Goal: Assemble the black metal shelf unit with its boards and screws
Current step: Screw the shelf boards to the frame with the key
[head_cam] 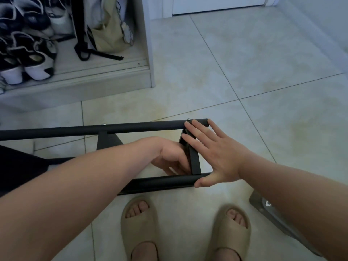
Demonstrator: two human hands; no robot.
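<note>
Floor tiles (244,53) bear the frame (75,129); right hand (216,153) lies flat on its crossbar (194,162), left hand (169,157) grips it, fingertips hidden.

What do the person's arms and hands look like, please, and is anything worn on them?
Both forearms are bare, with no sleeves in view. The left hand and right hand are ungloved, and no watch, bracelet or ring shows.

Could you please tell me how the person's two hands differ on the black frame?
The left hand curls its fingers round the end crossbar, while the right hand lies flat, fingers spread. The right hand reaches from near tube to far tube; the left hand sits between them. Both touch the black frame.
</note>
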